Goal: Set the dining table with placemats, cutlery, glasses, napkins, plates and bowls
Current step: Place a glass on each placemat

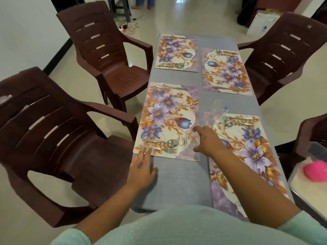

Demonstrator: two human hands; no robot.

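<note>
table (178, 175): grey cloth, four floral placemats
right hand (206, 140): fingers spread around clear glass (189, 141)
left hand (142, 167): flat, empty

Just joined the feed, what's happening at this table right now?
A person is setting a table. Four floral placemats already carry cutlery. The right hand is open beside a clear glass on the near left placemat; the left hand rests at that mat's near edge. Another glass stands by the near right placemat. No plates or bowls are visible.
</note>
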